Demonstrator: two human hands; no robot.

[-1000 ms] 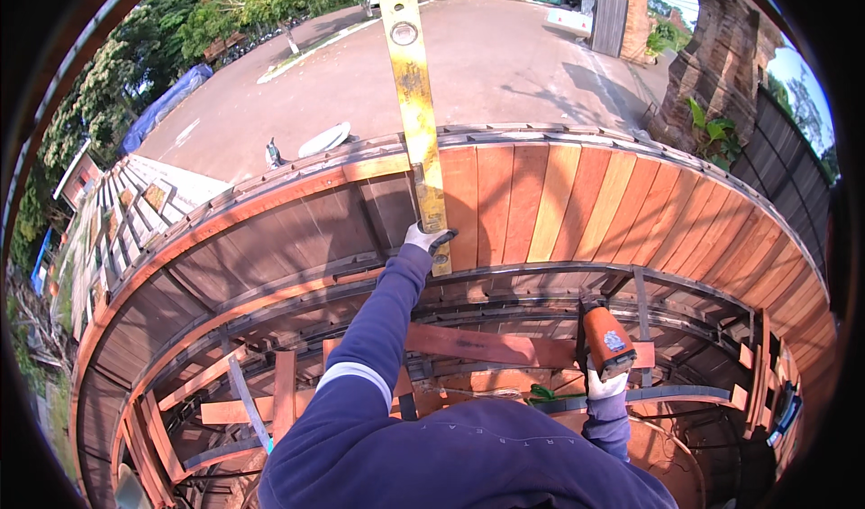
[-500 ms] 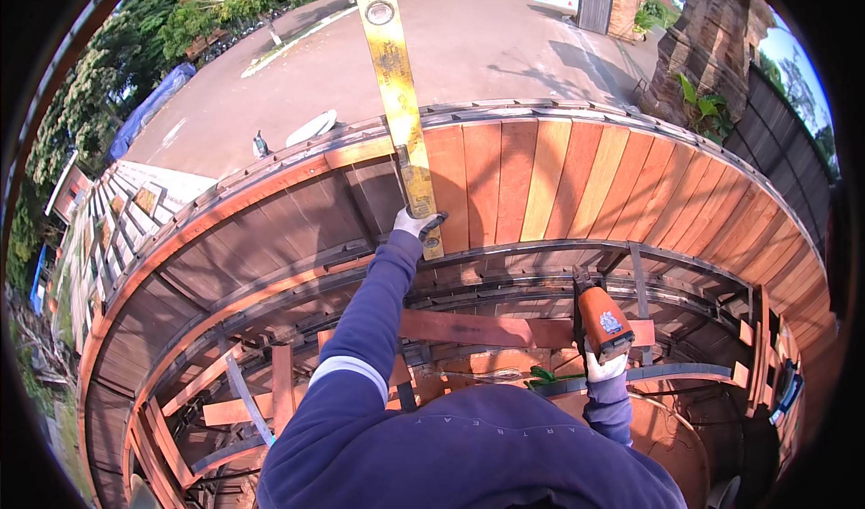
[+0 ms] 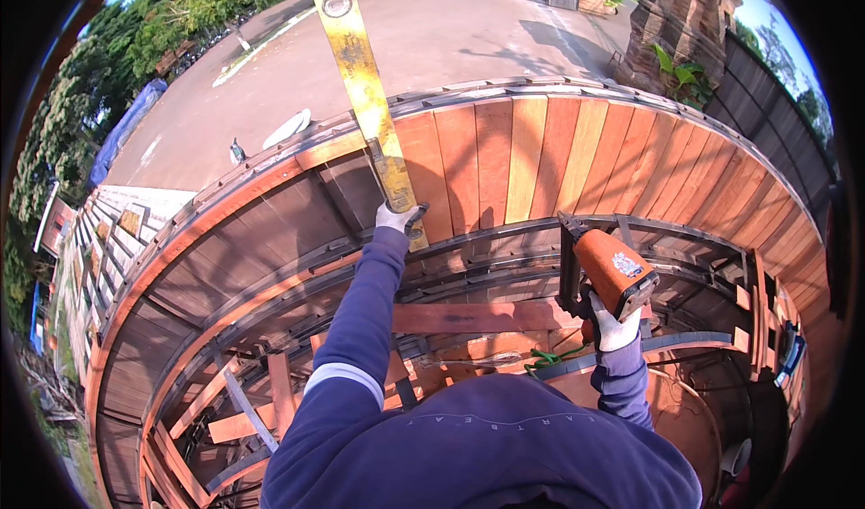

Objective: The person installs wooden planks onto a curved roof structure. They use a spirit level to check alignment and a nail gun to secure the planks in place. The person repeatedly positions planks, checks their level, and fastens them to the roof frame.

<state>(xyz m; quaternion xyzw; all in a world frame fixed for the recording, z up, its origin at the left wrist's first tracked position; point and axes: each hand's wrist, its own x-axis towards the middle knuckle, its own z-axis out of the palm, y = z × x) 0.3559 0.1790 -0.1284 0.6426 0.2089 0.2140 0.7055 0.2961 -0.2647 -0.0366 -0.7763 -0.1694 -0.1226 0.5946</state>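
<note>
A: Left hand [image 3: 396, 216]?
B: Grip clenched on yellow level [image 3: 365, 86], laid across the curved wooden deck's [image 3: 541, 149] left plank edge.
A: Right hand [image 3: 613, 327]?
B: Grasps orange power tool [image 3: 614, 270], over the metal frame [image 3: 505, 239].

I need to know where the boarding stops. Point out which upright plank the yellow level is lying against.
The leftmost fitted plank, at the open edge of the boarded run. The yellow level, held in the left hand, runs along it; the other planks stand clear to its right.
</note>
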